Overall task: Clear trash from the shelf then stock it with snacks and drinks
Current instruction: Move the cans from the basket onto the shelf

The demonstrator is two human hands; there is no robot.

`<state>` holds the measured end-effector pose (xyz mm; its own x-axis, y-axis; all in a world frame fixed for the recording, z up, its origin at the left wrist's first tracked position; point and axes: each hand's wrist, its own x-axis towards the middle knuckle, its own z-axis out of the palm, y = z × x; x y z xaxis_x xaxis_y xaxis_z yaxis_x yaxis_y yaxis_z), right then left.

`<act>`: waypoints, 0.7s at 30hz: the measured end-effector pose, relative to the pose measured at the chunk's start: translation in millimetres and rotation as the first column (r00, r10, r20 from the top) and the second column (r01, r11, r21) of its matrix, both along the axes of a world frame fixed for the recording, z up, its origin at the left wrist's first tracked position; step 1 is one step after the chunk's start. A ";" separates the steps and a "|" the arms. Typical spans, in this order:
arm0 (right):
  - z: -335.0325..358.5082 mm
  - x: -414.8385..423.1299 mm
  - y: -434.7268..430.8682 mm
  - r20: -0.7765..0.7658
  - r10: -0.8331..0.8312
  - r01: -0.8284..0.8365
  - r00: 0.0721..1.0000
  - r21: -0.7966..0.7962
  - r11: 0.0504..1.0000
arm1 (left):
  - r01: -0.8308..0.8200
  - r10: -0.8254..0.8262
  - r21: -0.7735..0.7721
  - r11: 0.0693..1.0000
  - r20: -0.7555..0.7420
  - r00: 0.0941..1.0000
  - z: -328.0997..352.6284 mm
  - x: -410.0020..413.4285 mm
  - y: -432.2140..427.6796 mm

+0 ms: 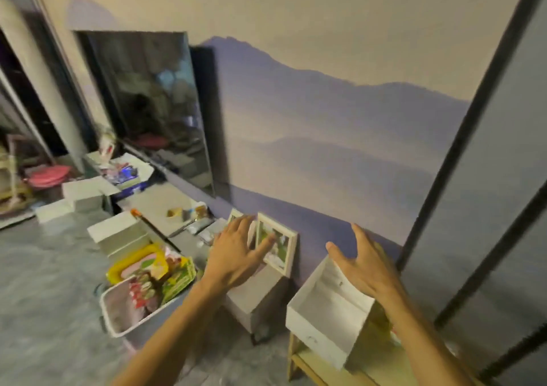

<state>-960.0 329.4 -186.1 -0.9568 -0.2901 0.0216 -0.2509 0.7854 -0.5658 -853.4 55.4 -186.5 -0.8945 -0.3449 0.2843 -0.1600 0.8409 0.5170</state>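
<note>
Wall (325, 136) first, a broad painted mountain scene in mauve behind everything; dark television (154, 104) propped against it at the left; grey patterned floor (44, 267) below, crowded with pale boxes. Shelf (189, 199) next, a low grey run along the wall's foot, littered with small wrappers and tubes (195, 216) that look like the trash to clear; light, crinkly stuff by my reckoning, easy to pinch by an edge or sweep together. White open box (328, 305) sits tipped on a pale wooden stand at the right. Snacks (159, 273) wait in a grey bin (118, 323) on the floor, just left of the left forearm; soft foil packs, likely light and slippery, best taken by the sealed ends. Left hand (236, 255) hovers spread, fingers splayed over two small framed pictures (275, 243), holding nothing; stiff and probably glazed, so lift by the frame sides. Right hand (364, 264) is open too, fingers apart above the white box, empty.
</note>
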 end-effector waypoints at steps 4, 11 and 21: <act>-8.4 26.2 -94.6 0.033 0.225 -0.225 0.974 -0.030 0.974 | -0.216 0.216 0.011 0.976 0.037 0.976 -7.4 85.8 -77.8; -24.1 73.0 -249.4 0.022 0.461 -0.460 0.887 -0.043 0.887 | -0.456 0.453 0.016 0.890 0.079 0.888 -28.4 184.2 -199.7; -85.8 99.8 -439.8 0.114 0.502 -0.509 0.857 0.041 0.860 | -0.436 0.419 0.038 0.899 0.214 0.882 -88.8 204.1 -372.9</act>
<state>-860.2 -110.3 -271.9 -0.6740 -0.7319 -0.0999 -0.5712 0.6021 -0.5578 -649.3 -317.4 -275.3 -0.6892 -0.7209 0.0724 -0.5991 0.6232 0.5026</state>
